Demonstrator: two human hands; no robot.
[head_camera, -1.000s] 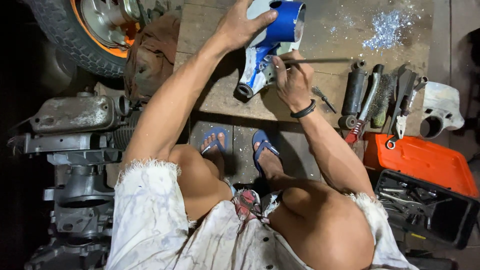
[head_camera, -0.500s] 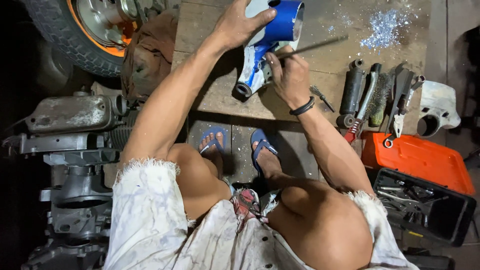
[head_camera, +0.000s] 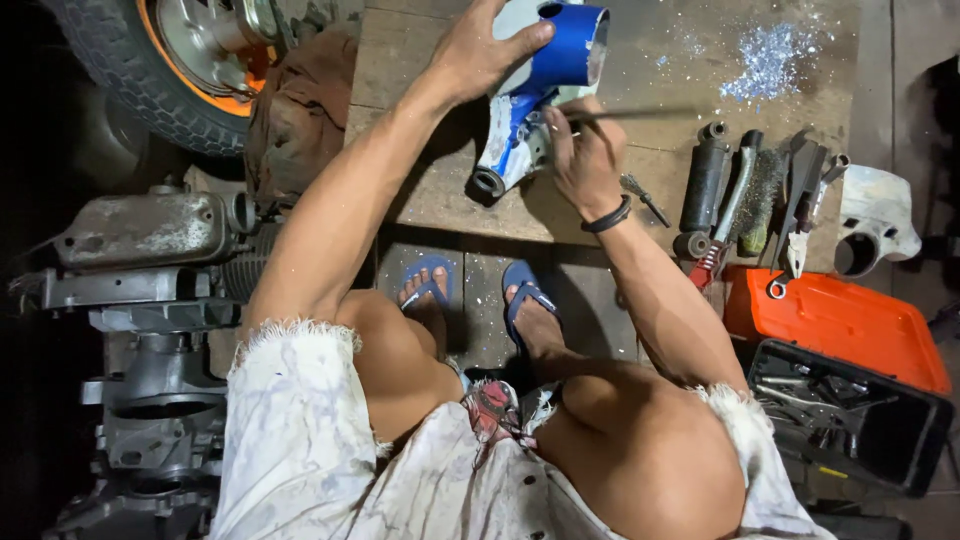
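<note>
Left hand (head_camera: 480, 55): wrapping closed around the top of the blue and white metal part (head_camera: 540, 90), holding it steady.
Right hand (head_camera: 583, 150): closing tight on a thin metal rod (head_camera: 640, 115), pushing its tip against the part.
Part's place: standing tilted on the wooden board (head_camera: 420, 170), between both hands.
Done so far: looking part way; one pile of shiny bits (head_camera: 770, 60) lying on the board.
Left to do: looking like more scraping, blue paint covering much of the part.
Counting: one part, one rod, one orange toolbox (head_camera: 840, 320), one tyre (head_camera: 130, 80), two blue sandals (head_camera: 525, 295).
</note>
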